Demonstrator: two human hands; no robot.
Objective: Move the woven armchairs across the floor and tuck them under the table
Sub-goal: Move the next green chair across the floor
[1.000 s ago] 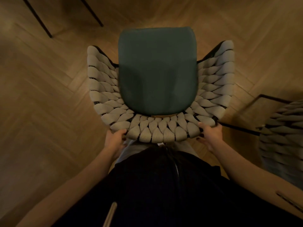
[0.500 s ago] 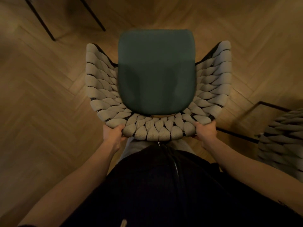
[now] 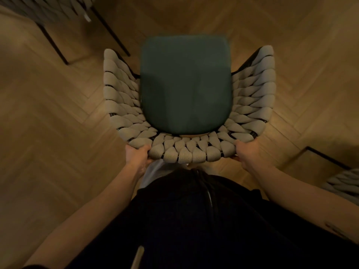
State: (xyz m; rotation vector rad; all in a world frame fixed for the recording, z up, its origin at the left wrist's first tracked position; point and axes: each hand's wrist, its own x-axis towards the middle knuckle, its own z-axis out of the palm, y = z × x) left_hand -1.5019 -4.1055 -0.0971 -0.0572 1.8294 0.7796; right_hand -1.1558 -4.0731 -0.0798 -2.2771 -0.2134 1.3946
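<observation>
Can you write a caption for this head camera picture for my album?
Both hands, left and right, grip the armchair back.

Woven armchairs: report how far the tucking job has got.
Done: nothing visibly tucked; no table is in view. In hand: left hand and right hand grip the backrest of the green-cushioned armchair on the herringbone floor. Left: this one, and two more armchairs at upper left and right edge.

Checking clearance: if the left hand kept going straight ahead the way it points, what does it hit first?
The left hand already grips the woven armchair backrest; straight on, it likely meets that weave first.
</observation>
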